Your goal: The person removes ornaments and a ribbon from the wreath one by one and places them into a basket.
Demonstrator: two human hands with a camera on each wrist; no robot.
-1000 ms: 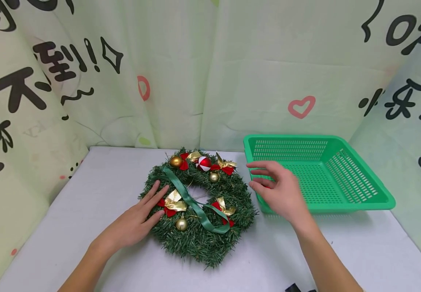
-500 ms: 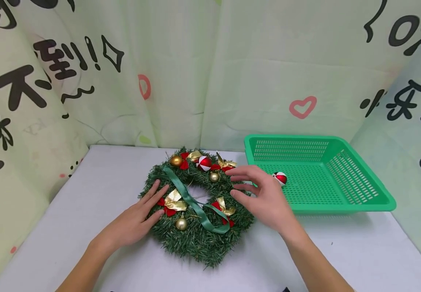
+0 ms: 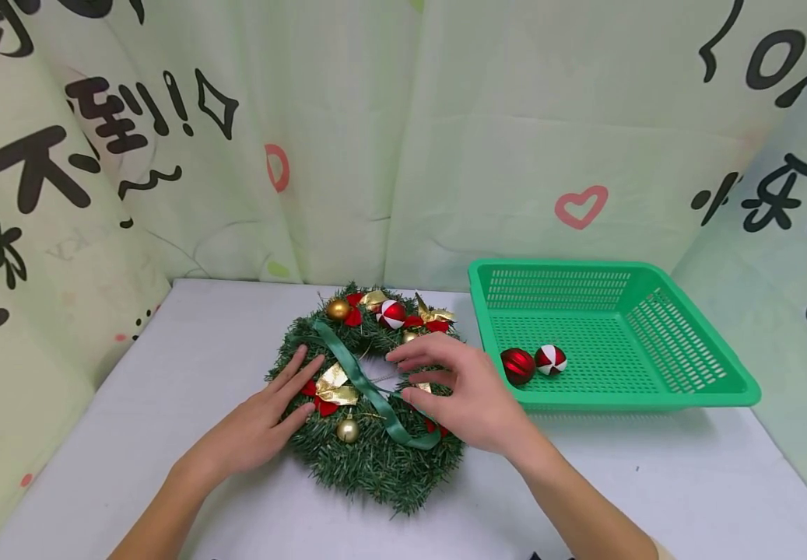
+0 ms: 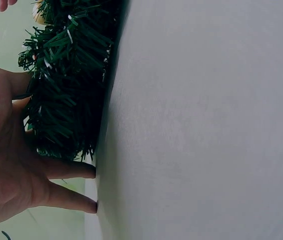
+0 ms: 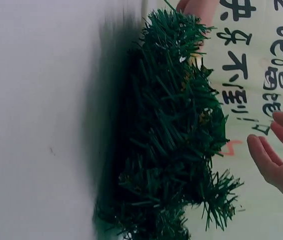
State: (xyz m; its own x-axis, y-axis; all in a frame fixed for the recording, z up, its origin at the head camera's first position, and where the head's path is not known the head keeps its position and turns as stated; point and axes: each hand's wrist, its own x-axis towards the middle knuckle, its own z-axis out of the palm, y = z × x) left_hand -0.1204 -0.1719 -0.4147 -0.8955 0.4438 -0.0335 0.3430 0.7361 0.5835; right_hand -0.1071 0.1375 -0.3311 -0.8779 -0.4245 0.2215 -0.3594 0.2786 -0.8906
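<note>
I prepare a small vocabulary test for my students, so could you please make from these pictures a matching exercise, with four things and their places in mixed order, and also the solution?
Things:
1. left hand
2. right hand
3. all-red ball
4. green ribbon

Places:
A. in the basket, next to a red-and-white ball
B. lying across the wreath
C. above the wreath, with the fingers loosely bent
D. at the left side of the wreath, with the fingers spread

Right pairs: 1-D, 2-C, 3-A, 4-B.
</note>
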